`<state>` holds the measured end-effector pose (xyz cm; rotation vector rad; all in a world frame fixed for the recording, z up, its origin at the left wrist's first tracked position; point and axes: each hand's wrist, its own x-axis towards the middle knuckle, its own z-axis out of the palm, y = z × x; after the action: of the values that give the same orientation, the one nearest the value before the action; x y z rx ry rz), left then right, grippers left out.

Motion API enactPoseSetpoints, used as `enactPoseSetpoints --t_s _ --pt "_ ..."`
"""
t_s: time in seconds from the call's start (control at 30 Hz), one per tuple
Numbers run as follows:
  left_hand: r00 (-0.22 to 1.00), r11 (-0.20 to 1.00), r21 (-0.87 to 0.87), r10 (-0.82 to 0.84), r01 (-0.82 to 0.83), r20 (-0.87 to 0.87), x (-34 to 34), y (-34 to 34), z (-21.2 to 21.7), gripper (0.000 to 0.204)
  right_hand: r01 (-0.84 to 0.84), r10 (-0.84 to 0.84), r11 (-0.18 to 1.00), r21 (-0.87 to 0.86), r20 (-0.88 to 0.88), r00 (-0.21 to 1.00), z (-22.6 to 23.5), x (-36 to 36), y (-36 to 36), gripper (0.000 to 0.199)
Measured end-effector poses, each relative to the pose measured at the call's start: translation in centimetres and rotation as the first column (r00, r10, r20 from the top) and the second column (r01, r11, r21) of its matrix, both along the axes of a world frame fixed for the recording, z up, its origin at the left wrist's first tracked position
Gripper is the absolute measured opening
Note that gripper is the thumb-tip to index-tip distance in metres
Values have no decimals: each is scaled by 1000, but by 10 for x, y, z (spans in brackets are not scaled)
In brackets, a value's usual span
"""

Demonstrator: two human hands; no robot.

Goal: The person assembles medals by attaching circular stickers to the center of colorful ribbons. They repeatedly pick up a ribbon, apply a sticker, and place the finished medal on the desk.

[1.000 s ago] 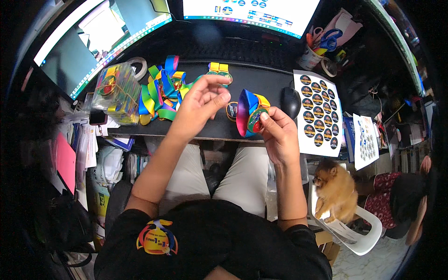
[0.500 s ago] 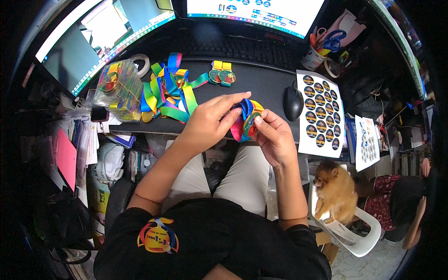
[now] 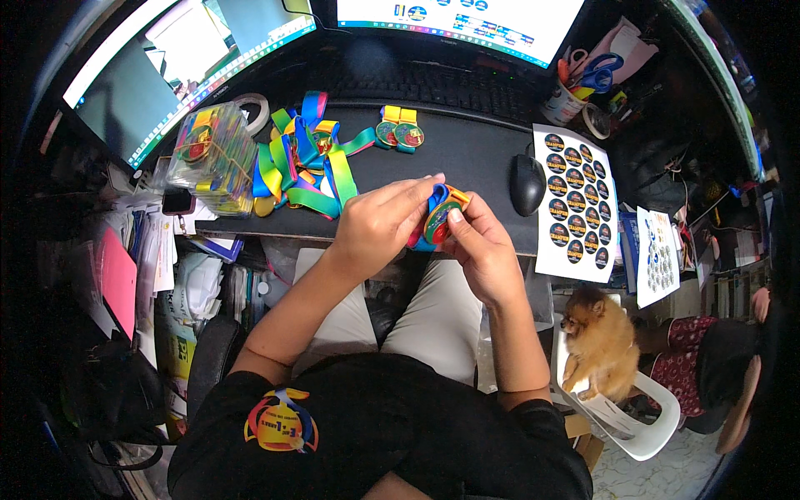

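Observation:
Between my hands, over the desk's front edge, is a round medal [image 3: 440, 222] with a green and red face and a coloured ribbon. My right hand [image 3: 486, 250] is closed on it, the thumb pressed on its face. My left hand [image 3: 385, 218] pinches the folded ribbon [image 3: 438, 195], blue, yellow and pink, at the medal's top. To the left lies a heap of medals with rainbow ribbons [image 3: 308, 171]. Two more medals [image 3: 400, 133] rest side by side beyond my hands, their ribbons folded.
A stack of clear-packed medals [image 3: 208, 158] stands at the left, a tape roll [image 3: 252, 112] behind it. On the right are a mouse [image 3: 527, 185], a sheet of round stickers [image 3: 575, 200] and a scissors cup [image 3: 562, 106]. A dog [image 3: 602, 346] sits on a white chair [image 3: 654, 429].
The medal has turned to show more of its face and sits slightly lower. My left fingers have drawn closer around the ribbon, and less of its hanging loop shows.

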<state>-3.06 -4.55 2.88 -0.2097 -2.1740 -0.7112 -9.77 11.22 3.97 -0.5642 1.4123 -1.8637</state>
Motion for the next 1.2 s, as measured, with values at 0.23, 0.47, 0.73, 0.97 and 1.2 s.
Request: enactPoseSetpoints --t_s 0.23,0.47,0.73,0.97,1.2 --pt "999 986 -166 3 -10 -40 6 -6 3 34 -42 59 995 -93 189 980 6 -5 4 20" --pt "993 979 -197 30 -53 -117 6 -3 6 41 -123 153 977 -172 177 972 3 -10 4 18" --pt "990 988 143 39 -58 137 8 4 10 52 -157 198 969 -191 216 956 -6 -3 -1 24" --pt "568 360 905 -804 225 178 -2 -41 18 69 -227 320 913 -339 250 914 -10 -4 2 23" --pt "424 254 935 -896 249 131 -9 -44 7 68 -280 386 903 -327 329 862 -6 -4 6 29"
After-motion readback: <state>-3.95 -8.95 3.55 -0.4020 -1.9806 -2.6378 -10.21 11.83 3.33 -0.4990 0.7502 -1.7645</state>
